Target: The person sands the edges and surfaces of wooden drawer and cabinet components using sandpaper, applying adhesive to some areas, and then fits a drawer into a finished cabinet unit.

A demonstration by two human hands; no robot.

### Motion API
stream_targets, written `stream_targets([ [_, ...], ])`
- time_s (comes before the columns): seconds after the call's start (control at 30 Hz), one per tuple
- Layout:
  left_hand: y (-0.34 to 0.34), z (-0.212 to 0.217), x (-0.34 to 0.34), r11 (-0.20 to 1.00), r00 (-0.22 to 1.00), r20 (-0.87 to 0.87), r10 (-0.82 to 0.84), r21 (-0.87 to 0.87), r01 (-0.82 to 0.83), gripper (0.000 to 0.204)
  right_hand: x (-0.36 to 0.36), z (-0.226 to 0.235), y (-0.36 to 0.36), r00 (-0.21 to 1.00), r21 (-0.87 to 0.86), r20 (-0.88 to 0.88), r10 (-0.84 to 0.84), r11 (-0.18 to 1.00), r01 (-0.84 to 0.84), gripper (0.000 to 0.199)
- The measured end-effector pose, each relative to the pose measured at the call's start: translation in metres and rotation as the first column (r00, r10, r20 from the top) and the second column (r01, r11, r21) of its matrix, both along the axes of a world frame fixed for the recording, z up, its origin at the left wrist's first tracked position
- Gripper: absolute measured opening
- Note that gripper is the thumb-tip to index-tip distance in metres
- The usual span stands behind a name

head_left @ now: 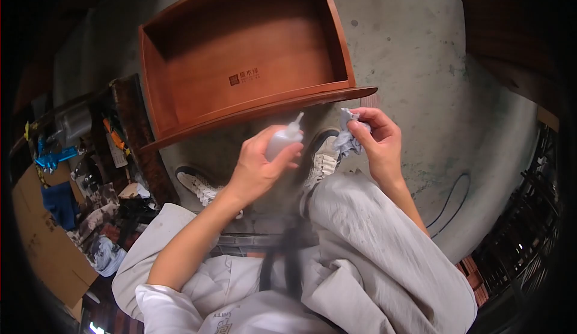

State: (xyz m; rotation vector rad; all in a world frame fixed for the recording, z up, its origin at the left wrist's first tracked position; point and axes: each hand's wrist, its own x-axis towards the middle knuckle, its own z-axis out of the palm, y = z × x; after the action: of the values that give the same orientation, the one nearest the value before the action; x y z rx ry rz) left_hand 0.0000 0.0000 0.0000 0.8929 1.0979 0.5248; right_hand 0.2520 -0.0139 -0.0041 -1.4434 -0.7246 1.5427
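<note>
My left hand (255, 168) grips a small white squeeze bottle (284, 139) with a pointed nozzle tilted up and to the right. My right hand (377, 138) pinches a crumpled pale grey cloth (348, 134) just right of the nozzle. The two are close but apart. Both hands hover over my knees, directly below the curved front edge of a reddish-brown wooden drawer (240, 63) that lies open side up on the concrete floor.
My shoes (201, 185) rest on the grey concrete floor (421, 51) under the drawer front. A heap of tools, rags and cardboard (48, 238) fills the left side. Dark wooden pieces (505, 27) stand at the upper right. A thin cable (451, 199) curls on the floor at right.
</note>
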Motion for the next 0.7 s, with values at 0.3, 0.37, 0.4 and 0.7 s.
stream_targets([
  [0.3, 0.015, -0.010, 0.028, 0.995, 0.992, -0.107, -0.071, 0.058, 0.078, 0.023, -0.034, -0.017, 0.016, 0.956, 0.159, 0.191, -0.221, 0.969, 0.192, 0.023],
  [0.37, 0.019, -0.008, 0.030, 0.996, 0.989, -0.126, -0.079, 0.039, 0.084, 0.025, -0.037, -0.019, 0.018, 0.953, 0.166, 0.183, -0.242, 0.963, 0.213, 0.019],
  [0.4, 0.021, -0.007, 0.031, 0.996, 0.987, -0.138, -0.080, 0.024, 0.084, 0.026, -0.038, -0.019, 0.019, 0.954, 0.157, 0.189, -0.234, 0.966, 0.205, 0.019],
  [0.7, 0.021, -0.007, 0.033, 0.998, 0.987, -0.150, -0.057, -0.047, 0.051, 0.030, -0.039, -0.021, 0.018, 0.943, 0.179, 0.210, -0.258, 0.958, 0.222, 0.018],
])
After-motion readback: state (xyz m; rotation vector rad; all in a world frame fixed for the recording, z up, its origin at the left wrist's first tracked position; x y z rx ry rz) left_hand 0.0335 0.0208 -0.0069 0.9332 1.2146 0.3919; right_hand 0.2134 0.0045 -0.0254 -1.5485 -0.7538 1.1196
